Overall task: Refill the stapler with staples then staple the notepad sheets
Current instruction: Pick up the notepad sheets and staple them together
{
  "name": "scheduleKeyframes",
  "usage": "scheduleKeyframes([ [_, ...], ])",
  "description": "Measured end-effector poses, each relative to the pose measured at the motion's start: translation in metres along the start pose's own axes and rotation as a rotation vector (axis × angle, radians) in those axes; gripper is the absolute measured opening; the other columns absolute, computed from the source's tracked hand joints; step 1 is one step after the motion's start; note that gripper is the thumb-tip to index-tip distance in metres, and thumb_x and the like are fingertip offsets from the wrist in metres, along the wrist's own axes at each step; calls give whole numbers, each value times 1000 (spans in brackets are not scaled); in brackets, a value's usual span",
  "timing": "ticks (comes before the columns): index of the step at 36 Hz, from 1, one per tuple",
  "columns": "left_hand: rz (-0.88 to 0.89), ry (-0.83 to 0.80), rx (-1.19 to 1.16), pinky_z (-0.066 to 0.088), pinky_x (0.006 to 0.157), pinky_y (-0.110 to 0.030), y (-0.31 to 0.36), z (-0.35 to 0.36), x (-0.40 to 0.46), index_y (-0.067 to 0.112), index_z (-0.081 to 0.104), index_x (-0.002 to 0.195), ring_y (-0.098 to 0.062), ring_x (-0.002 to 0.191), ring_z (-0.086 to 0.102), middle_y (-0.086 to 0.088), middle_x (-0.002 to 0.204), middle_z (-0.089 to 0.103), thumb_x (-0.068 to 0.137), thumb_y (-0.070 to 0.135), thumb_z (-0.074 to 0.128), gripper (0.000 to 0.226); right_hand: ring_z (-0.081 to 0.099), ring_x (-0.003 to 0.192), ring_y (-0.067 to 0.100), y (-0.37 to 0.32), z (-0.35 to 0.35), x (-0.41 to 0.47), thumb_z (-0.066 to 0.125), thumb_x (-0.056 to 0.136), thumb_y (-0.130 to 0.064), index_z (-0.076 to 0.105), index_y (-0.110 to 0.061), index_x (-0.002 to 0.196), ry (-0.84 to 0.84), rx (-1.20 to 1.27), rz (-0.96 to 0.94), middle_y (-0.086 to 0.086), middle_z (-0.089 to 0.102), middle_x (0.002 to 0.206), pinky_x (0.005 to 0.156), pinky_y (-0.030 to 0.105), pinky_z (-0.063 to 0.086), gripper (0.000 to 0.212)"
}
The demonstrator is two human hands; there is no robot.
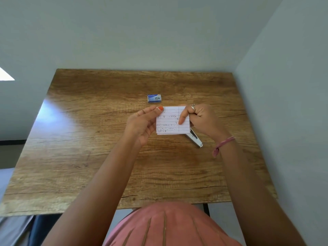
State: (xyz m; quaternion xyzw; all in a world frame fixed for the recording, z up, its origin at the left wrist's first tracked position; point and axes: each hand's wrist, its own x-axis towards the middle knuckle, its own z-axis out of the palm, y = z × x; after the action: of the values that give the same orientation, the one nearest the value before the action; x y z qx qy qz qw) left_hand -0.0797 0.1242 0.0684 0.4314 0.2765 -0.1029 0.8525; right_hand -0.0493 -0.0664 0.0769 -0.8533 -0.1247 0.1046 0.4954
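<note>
On the wooden table (88, 139), small lined sheets (170, 121) with handwriting are held above mid-table, long axis left-right. The left hand (143, 125) pinches their left edge; the right hand (204, 119) grasps the right edge. The metal stapler (195, 139) lies beneath, angled toward the near right. The blue staple box (154, 98) sits just beyond.

One head-worn wide-angle view looks forward and steeply down over a wooden table (99, 157), from the near edge toward the far wall. The person's torso fills the bottom, both forearms reach away from the lens, and the tabletop's middle sits close. Walls bend at the frame's sides.
</note>
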Motion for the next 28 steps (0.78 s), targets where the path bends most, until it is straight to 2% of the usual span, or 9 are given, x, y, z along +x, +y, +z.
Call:
scheduleKeyframes([
  [2, 7, 7, -14, 56, 63, -24, 0, 1, 0, 2, 67, 107, -19, 82, 73, -12, 94, 75, 67, 7, 82, 43, 62, 86, 51, 0, 0, 0, 43, 90, 10, 72, -26, 62, -20, 18, 17, -8, 72, 87, 64, 66, 50, 55],
  [4, 12, 13, -17, 56, 63, -23, -1, 2, 0, 2, 68, 105, -19, 82, 73, -12, 93, 75, 70, 5, 81, 37, 67, 89, 38, 1, -2, 0, 43, 91, 9, 73, -26, 65, -44, 59, 26, -4, 73, 94, 70, 63, 53, 54],
  [6, 17, 12, -8, 57, 64, -24, -1, 2, 0, 4, 69, 102, -20, 84, 73, -12, 94, 75, 70, 4, 80, 34, 70, 95, 24, 2, -4, 0, 44, 93, 9, 76, -25, 74, -86, 144, 27, -4, 71, 108, 77, 58, 56, 51],
  [8, 25, 4, 4, 58, 66, -26, -1, 2, 0, 5, 69, 99, -21, 85, 73, -12, 93, 76, 70, 4, 80, 31, 67, 106, 20, 5, -8, 1, 44, 95, 8, 77, -21, 87, -138, 232, 9, -3, 67, 123, 84, 50, 56, 44],
  [10, 37, -14, 19, 59, 67, -27, -1, 1, 0, 4, 70, 100, -22, 86, 73, -12, 93, 76, 70, 3, 80, 32, 62, 115, 16, 7, -13, 1, 44, 96, 7, 73, -19, 101, -172, 302, -18, -3, 64, 127, 86, 34, 56, 40],
  [12, 54, -26, 41, 59, 67, -28, -2, 0, 0, 3, 70, 101, -24, 87, 73, -13, 94, 75, 71, 2, 79, 32, 62, 116, 15, 8, -18, 2, 40, 96, 9, 67, -17, 114, -180, 381, -4, -2, 65, 126, 89, 27, 54, 42],
  [15, 84, -29, 66, 59, 67, -28, -4, 1, 1, 3, 69, 97, -25, 86, 73, -13, 92, 76, 70, 1, 79, 28, 64, 114, 17, 8, -23, 6, 36, 94, 11, 62, -11, 119, -166, 497, 61, 3, 68, 122, 91, 31, 54, 42],
  [21, 106, -69, 82, 59, 68, -29, -8, 4, 2, 4, 70, 95, -25, 86, 73, -11, 89, 76, 59, 4, 82, 38, 70, 85, 6, 0, -16, 18, 63, 89, -33, 72, -27, 102, -260, 141, 124, -9, 75, 92, 68, 17, 54, 17],
  [28, 136, -99, 139, 59, 67, -29, -7, 2, 3, 5, 71, 94, -25, 87, 73, -11, 89, 76, 60, 4, 82, 36, 72, 81, 11, -2, -7, 27, 76, 77, -26, 74, -17, 97, -234, 184, 176, -4, 77, 85, 63, 18, 53, 22],
])
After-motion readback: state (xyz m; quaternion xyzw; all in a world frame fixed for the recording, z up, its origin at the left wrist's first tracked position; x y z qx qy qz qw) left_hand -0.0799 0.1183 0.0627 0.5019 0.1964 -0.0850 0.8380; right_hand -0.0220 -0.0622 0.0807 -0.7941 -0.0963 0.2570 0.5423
